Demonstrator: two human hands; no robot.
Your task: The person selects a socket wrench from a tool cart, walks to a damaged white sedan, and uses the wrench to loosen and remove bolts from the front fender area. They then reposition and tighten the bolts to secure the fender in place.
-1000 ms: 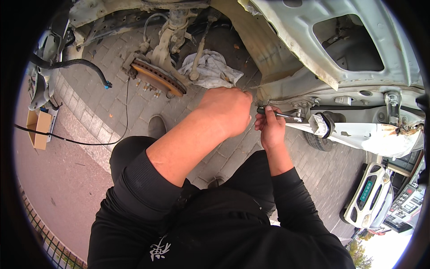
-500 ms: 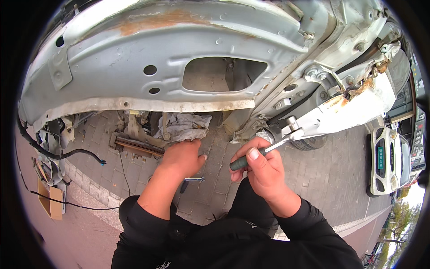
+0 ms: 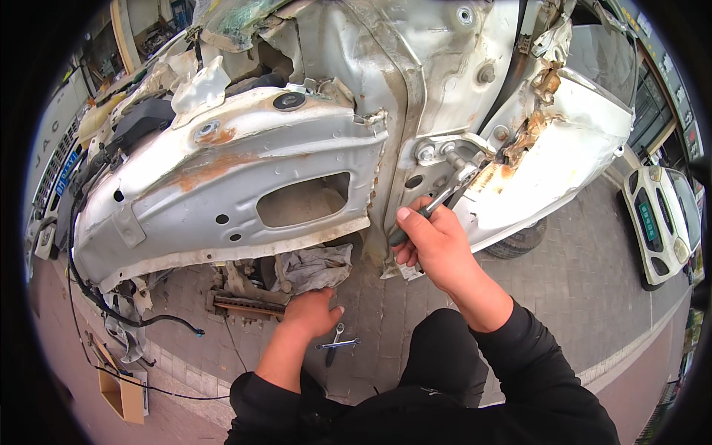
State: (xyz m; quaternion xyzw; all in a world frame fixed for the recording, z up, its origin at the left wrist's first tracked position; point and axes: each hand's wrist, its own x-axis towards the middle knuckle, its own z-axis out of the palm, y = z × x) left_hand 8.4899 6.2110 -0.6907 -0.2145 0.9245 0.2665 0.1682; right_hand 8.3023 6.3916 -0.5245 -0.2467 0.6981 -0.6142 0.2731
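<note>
My right hand [image 3: 434, 245] is closed round the dark green handle of a ratchet [image 3: 445, 196]. The tool's head is raised at the hinge bolts [image 3: 437, 150] beside a dented white panel [image 3: 556, 163]; whether it sits on a bolt I cannot tell. Lower and to the left, my left hand [image 3: 311, 315] hangs with its thumb apart from the loosely bent fingers, beside a crumpled grey rag [image 3: 315, 267] under a rusty-patched fender structure [image 3: 163, 204]. Two wrenches [image 3: 337, 343] lie crossed on the paving below that hand.
A brake disc [image 3: 248, 306] hangs under the bodywork. A black hose [image 3: 148, 321] and thin cables trail at left, near a cardboard box [image 3: 119, 397]. A tyre [image 3: 519, 241] shows under the white panel, and a white car [image 3: 658, 222] stands at the right.
The view has tilted up onto the bodywork. My right hand has lifted the ratchet from low down to the hinge bolts. My left hand has moved from beside it and stays low.
</note>
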